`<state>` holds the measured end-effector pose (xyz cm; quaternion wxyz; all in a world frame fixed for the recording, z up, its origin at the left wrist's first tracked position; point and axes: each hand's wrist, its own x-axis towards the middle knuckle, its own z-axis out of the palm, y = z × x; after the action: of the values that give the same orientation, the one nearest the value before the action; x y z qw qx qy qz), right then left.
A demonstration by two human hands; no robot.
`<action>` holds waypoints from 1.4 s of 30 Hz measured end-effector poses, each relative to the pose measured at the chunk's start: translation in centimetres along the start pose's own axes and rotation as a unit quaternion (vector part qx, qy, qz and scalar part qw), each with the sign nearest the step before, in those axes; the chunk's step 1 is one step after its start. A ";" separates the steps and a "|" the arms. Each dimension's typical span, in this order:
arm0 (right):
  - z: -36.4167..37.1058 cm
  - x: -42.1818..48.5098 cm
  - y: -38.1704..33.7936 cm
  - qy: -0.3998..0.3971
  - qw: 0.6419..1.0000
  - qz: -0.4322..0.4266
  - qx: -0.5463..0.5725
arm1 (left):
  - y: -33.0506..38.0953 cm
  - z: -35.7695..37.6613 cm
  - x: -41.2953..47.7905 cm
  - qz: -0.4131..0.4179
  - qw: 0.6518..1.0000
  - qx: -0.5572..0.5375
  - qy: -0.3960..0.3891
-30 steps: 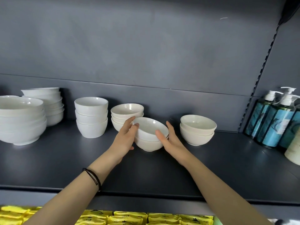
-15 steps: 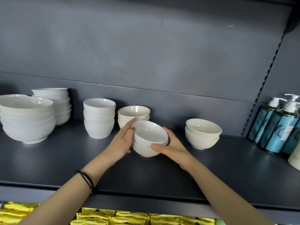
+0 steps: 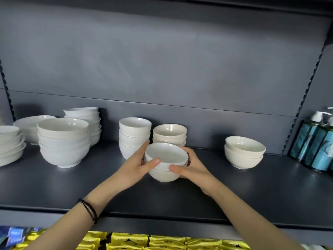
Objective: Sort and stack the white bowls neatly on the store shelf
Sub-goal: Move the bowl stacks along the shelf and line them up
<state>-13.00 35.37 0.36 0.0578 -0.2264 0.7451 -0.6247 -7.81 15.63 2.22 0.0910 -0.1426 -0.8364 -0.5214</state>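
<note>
A small stack of two white bowls [image 3: 165,156] sits at the middle of the dark shelf [image 3: 234,192], its top bowl tilted. My left hand [image 3: 134,168] clasps the stack's left side and my right hand [image 3: 192,168] clasps its right side, thumbs on the front. Right behind stands a stack of cream bowls [image 3: 169,132]. To its left is a stack of taller white cups [image 3: 134,134]. A pair of nested bowls [image 3: 243,152] rests apart at the right.
Large white bowls [image 3: 63,141] and more stacks [image 3: 86,121] with plates [image 3: 10,143] fill the shelf's left end. Teal pump bottles [image 3: 313,141] stand at the far right. Yellow packets [image 3: 162,242] lie on the shelf below.
Both hands have closed around the two-bowl stack, thumbs now on its front, and the stack sits nearer the cream stack. The view has shifted, showing more of the left end.
</note>
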 end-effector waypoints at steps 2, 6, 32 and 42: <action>1.4 0.5 -0.2 0.002 1.000 -0.006 0.001 | -0.7 -1.5 -0.5 -0.021 1.000 0.006 0.002; 3.9 1.6 -0.4 -0.005 1.000 0.000 0.015 | -3.1 -4.0 -1.0 -0.048 0.999 0.021 0.011; 1.4 6.4 0.0 0.209 0.975 -0.003 -0.074 | -7.2 -5.3 -1.1 -0.020 0.996 -0.085 -0.003; 2.6 9.3 2.5 0.212 0.971 -0.047 -0.096 | -7.2 -5.3 -1.3 -0.028 0.996 -0.082 -0.009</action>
<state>-21.01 29.52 -0.78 -0.1526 -0.1283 0.7856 -0.5857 -9.01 7.65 -1.94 0.0568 -0.1303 -0.7953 -0.5893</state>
